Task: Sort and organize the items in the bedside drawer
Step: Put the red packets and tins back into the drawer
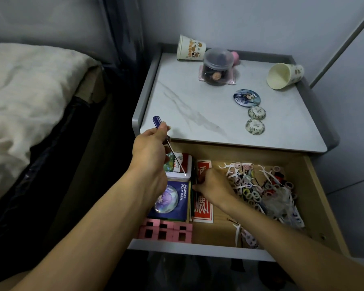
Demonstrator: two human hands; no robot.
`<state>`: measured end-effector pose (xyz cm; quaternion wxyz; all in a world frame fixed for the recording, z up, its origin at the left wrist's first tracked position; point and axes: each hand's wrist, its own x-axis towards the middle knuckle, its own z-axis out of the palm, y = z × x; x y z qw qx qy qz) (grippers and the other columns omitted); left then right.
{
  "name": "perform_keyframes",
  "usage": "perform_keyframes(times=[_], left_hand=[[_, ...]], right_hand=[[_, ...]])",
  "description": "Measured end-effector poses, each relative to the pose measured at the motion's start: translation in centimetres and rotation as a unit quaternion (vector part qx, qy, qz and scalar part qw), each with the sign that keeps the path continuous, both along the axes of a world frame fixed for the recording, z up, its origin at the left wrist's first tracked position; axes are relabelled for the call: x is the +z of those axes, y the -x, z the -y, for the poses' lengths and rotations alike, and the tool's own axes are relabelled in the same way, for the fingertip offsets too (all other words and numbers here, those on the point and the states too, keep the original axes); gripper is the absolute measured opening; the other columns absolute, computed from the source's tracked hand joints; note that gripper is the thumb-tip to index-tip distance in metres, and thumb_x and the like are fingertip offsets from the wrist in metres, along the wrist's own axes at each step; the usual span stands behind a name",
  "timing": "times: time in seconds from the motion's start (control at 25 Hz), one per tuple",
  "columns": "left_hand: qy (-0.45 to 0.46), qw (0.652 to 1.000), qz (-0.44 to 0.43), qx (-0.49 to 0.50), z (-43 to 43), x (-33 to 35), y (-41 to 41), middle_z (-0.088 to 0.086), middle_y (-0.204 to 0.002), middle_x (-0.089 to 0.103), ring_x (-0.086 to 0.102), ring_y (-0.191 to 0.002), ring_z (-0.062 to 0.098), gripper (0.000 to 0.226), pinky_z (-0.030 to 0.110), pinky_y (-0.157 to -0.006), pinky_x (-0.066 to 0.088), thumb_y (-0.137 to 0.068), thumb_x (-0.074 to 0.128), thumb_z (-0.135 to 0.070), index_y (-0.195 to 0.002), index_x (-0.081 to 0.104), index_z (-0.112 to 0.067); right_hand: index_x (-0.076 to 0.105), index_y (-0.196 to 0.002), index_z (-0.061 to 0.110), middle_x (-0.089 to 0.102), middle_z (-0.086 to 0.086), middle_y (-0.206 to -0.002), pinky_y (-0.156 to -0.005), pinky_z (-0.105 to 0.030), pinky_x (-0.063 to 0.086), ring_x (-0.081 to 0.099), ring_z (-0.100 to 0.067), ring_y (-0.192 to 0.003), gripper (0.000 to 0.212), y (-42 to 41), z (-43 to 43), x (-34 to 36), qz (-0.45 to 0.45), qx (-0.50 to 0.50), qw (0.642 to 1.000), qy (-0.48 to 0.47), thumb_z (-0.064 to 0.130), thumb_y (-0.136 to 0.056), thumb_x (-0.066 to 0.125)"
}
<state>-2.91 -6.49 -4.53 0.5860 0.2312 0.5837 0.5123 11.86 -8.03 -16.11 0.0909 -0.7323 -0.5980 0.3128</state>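
Observation:
The bedside drawer [315,185] stands pulled out below the nightstand top. My left hand [149,152] grips a blue-handled screwdriver [158,122] above the drawer's left side, its metal shaft pointing down at a white tin [184,164]. My right hand [213,189] reaches into the drawer's middle and pinches a thin dark stick-like item [195,179] beside a red and white card [204,211]. A blue badge pack [174,200] and pink blocks [166,232] lie at the left. A tangle of hair ties and floss picks [261,190] fills the right side.
On the nightstand top [198,106] lie two paper cups [190,48] [284,75] on their sides, a lidded plastic jar [218,67] and three round badges [246,97]. A bed [29,101] is to the left, a wall to the right.

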Motion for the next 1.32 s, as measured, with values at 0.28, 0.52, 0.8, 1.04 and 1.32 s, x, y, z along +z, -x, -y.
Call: perform_keyframes(times=[0.28,0.52,0.8,1.04,1.32], left_hand=[[0.026,1.000,0.001,0.001,0.3,0.2,-0.1,-0.001,-0.071,0.054,0.047,-0.060,0.011,0.019,0.024,-0.057,0.038,-0.096,0.060,-0.026,-0.097,0.062,-0.008],[0.026,0.999,-0.012,-0.040,0.3,0.0,0.0,-0.003,-0.065,0.057,0.047,-0.057,0.011,0.019,0.024,-0.055,0.037,-0.093,0.066,-0.026,-0.081,0.062,-0.012],[0.024,0.985,0.014,-0.168,1.1,-1.2,-1.2,0.009,-0.073,0.065,0.060,-0.055,0.013,0.013,0.021,-0.051,0.049,-0.087,0.069,-0.014,-0.078,0.063,-0.007],[-0.016,0.927,-0.279,-0.249,1.1,-1.6,-0.2,0.005,-0.091,0.072,0.065,-0.078,0.017,0.028,0.020,-0.065,0.053,-0.088,0.069,-0.038,-0.093,0.070,-0.011],[0.012,0.690,-0.654,-0.311,1.2,-2.5,0.9,0.017,-0.123,0.057,0.055,-0.111,0.039,0.036,0.040,-0.082,0.039,-0.095,0.048,-0.036,-0.122,0.049,-0.011]], right_hand=[[0.064,-0.075,0.010,0.068,-0.011,-0.079,-0.059,-0.030,0.048,0.067,-0.029,-0.073,0.025,0.0,-0.3,-0.2,0.025,0.049,0.998,-0.028,0.030,-0.089,0.067],[0.068,-0.083,0.014,0.065,0.001,-0.071,-0.057,-0.023,0.049,0.063,-0.015,-0.062,0.025,-1.0,0.1,2.9,-0.027,0.034,0.998,-0.051,0.027,-0.099,0.054],[0.061,-0.115,0.013,0.074,-0.006,-0.089,-0.070,-0.019,0.053,0.067,-0.009,-0.074,0.023,-1.0,2.2,10.2,-0.396,-0.003,0.918,-0.031,0.016,-0.093,0.064],[0.061,-0.112,0.014,0.073,-0.008,-0.080,-0.064,-0.025,0.054,0.066,-0.017,-0.068,0.026,-1.5,2.0,8.6,-0.344,-0.020,0.939,-0.007,0.004,-0.089,0.067],[0.063,-0.109,0.018,0.071,-0.004,-0.097,-0.074,-0.034,0.060,0.070,-0.019,-0.082,0.022,-1.4,0.4,0.3,-0.122,-0.112,0.986,0.009,0.012,-0.089,0.069]])
